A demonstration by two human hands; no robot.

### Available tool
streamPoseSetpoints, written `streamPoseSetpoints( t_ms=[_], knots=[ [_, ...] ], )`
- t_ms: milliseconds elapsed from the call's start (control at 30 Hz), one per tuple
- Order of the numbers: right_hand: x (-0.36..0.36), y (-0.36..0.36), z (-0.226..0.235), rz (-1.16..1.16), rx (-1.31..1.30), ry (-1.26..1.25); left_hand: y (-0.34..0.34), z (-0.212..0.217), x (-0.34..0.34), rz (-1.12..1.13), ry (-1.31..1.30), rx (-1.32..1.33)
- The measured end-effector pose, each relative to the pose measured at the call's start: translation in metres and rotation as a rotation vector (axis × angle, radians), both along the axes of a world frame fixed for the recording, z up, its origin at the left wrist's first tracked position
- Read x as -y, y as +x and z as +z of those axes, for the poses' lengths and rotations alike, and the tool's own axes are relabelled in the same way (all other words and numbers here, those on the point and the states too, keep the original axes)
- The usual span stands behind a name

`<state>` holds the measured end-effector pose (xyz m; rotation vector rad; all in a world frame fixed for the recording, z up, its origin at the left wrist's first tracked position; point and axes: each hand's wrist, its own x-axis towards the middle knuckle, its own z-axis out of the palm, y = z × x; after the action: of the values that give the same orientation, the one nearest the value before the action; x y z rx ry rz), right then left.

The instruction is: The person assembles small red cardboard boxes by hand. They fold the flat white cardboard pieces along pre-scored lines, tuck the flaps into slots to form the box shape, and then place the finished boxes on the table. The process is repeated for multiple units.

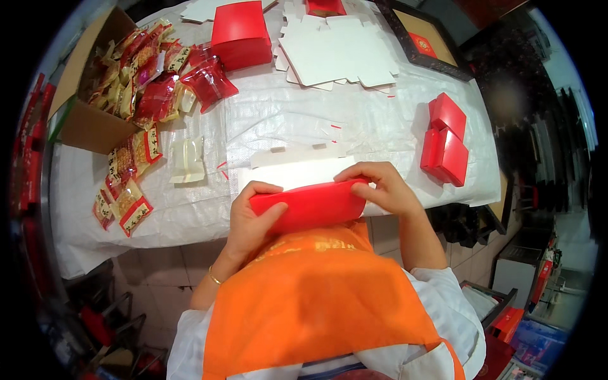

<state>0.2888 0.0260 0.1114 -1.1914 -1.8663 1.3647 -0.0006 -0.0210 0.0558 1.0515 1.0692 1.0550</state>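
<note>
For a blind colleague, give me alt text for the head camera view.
Both hands, left hand and right hand, grip a red carton blank at the edge of a white-covered table. Packaged snacks spill from a cardboard box on the left.

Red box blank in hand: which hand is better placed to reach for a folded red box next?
Right, probably. The right hand grips the red box blank at the end nearer the two folded red boxes; the left hand holds the opposite end, near the snack packets.
</note>
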Motion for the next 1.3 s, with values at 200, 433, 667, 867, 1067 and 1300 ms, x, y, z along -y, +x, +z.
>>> streamPoseSetpoints(
  t_ms=[200,433,667,867,1067,1300],
  knots=[
    [-0.068,-0.015,-0.048,-0.002,0.407,0.636,0.001,-0.007,0.010,-0.011,-0.030,-0.012],
    [-0.119,-0.063,-0.096,0.387,0.768,0.374,0.002,-0.027,0.006,0.101,-0.077,0.024],
    [-0.118,-0.066,-0.030,0.602,0.535,-0.034,-0.002,-0.034,-0.001,0.160,-0.183,0.173],
    [-0.084,-0.099,0.018,0.656,0.702,-0.009,0.002,-0.041,0.005,0.183,-0.203,0.206],
    [-0.065,-0.105,0.011,0.582,0.505,0.248,0.000,-0.031,0.006,0.155,-0.136,0.188],
    [-0.056,-0.107,-0.002,0.532,0.566,0.442,-0.003,-0.036,0.010,0.211,-0.154,0.290]
  ],
)
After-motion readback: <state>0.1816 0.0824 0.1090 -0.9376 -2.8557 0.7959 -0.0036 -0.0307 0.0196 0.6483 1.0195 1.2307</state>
